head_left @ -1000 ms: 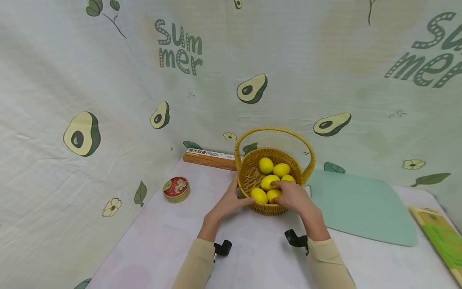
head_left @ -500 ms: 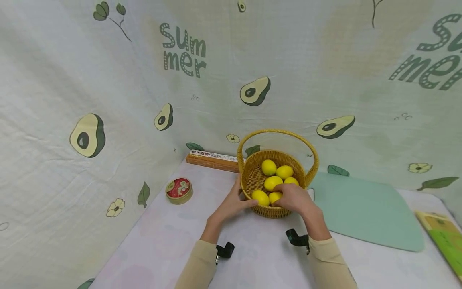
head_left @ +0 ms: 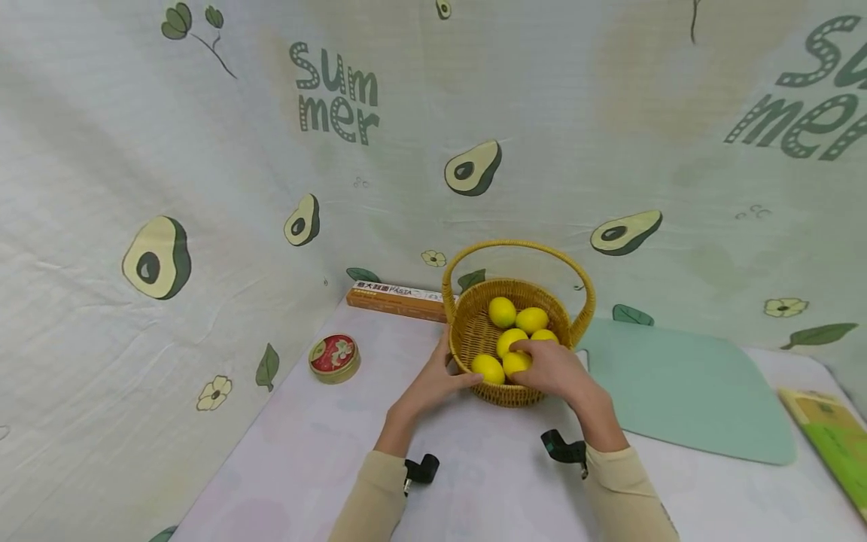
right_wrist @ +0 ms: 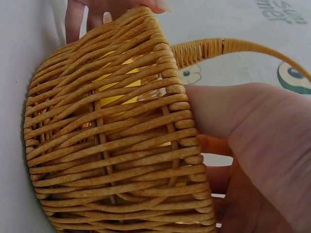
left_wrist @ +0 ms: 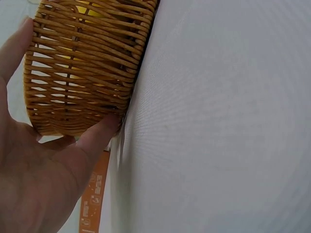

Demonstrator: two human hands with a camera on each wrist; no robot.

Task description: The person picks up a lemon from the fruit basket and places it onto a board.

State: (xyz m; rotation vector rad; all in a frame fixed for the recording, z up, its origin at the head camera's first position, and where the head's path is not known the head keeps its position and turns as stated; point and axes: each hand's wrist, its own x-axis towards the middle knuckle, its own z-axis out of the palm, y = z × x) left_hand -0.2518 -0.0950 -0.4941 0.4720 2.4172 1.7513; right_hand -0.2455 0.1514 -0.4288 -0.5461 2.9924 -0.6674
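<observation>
Head view: wicker basket (head_left: 474, 331) upright on the white table (head_left: 481, 467), handle up, one hand at each side; six lemons visible inside.
Just changed: near lemon (head_left: 517, 362) shows more of its top than half a second ago and now overlaps the middle lemon (head_left: 509, 341); the other lemons keep their places.
Meaning: looks like a lift starting; lemon probably coming loose from the pile, not yet out of the basket.
Right hand pose: right hand (head_left: 555, 366) comes in from near right over the rim, back of hand up, fingers bent down into the basket.
Right grip: curled on the near lemon; in the right wrist view the weave hides the contact, so firmness can't be told.
Left hand pose: left hand (head_left: 433, 380) at the basket's near left, thumb on rim, fingers around the outside, one low by the base in left wrist view.
Left grip: holding the basket wall, likely steadying it.
Left lemon: left lemon (head_left: 488, 369) just beside the held one, near rim.
Around: pasta box (head_left: 400, 301) far left, round tin (head_left: 335, 358) left, green board (head_left: 691, 391) right.
</observation>
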